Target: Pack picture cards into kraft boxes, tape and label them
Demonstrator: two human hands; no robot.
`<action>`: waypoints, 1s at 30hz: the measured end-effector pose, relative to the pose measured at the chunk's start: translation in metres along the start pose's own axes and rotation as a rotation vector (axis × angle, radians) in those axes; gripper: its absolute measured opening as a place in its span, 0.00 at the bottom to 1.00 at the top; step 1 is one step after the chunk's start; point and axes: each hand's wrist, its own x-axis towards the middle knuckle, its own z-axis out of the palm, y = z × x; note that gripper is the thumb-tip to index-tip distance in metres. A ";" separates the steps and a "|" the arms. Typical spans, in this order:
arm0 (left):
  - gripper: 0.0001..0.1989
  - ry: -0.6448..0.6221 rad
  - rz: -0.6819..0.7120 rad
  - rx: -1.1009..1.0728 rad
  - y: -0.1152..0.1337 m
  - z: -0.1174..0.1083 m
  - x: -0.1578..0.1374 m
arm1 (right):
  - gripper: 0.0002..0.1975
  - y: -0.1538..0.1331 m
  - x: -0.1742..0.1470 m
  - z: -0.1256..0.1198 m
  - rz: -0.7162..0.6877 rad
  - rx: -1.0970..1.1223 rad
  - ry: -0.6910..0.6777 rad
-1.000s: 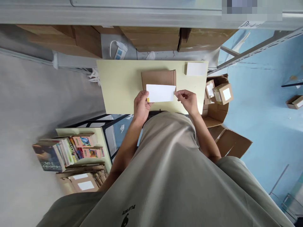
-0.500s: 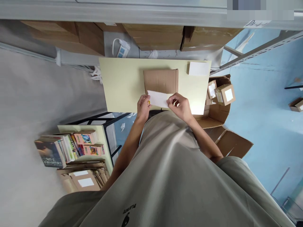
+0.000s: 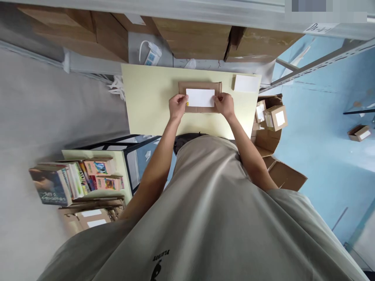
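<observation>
A blank white label (image 3: 200, 98) is stretched between my two hands, over the flat brown cardboard box (image 3: 200, 85) on the pale yellow table. My left hand (image 3: 177, 106) pinches its left end, where a small yellow mark shows at the lower corner. At the other end, the fingers of my right hand (image 3: 225, 104) are closed on the label's edge. The label lies level with the box's long sides; whether it touches the cardboard I cannot tell.
White labels (image 3: 246, 83) lie at the table's (image 3: 152, 101) back right corner. Behind it are a power strip (image 3: 152, 54) and large cartons (image 3: 193, 39) under a metal shelf beam. An open carton with small boxes (image 3: 275, 118) stands right; books (image 3: 55, 183) sit lower left.
Both hands have moved away from my body with the label, from the box's near edge to above its middle. The label now looks flat and straight instead of slightly tilted.
</observation>
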 end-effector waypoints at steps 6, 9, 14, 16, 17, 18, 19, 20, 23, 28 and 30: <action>0.20 0.028 0.059 0.080 -0.015 0.008 0.009 | 0.09 0.005 0.009 0.016 0.043 -0.060 0.018; 0.18 0.063 0.060 0.119 -0.017 0.010 0.008 | 0.10 0.008 0.013 0.019 0.053 -0.100 0.020; 0.14 0.051 0.031 0.119 -0.017 0.012 0.011 | 0.12 0.011 0.019 0.025 0.056 -0.117 0.033; 0.14 0.049 0.023 0.111 -0.017 0.013 0.012 | 0.13 0.011 0.021 0.027 0.065 -0.129 0.035; 0.14 0.055 0.019 0.111 -0.018 0.014 0.012 | 0.13 0.010 0.022 0.028 0.072 -0.140 0.032; 0.13 0.063 0.015 0.116 -0.018 0.014 0.013 | 0.13 0.010 0.023 0.028 0.078 -0.151 0.029; 0.13 0.068 0.011 0.123 -0.018 0.015 0.013 | 0.12 0.009 0.024 0.028 0.085 -0.159 0.027; 0.12 0.071 0.007 0.131 -0.018 0.015 0.013 | 0.11 0.009 0.024 0.027 0.087 -0.162 0.028; 0.12 0.070 0.017 0.147 -0.018 0.015 0.013 | 0.10 0.007 0.020 0.023 0.075 -0.167 0.037; 0.13 0.063 0.009 0.140 -0.013 0.013 0.011 | 0.05 0.002 0.010 0.020 0.040 -0.217 -0.074; 0.14 0.062 -0.001 0.132 -0.010 0.014 0.010 | 0.03 -0.002 0.016 0.021 0.023 -0.205 -0.094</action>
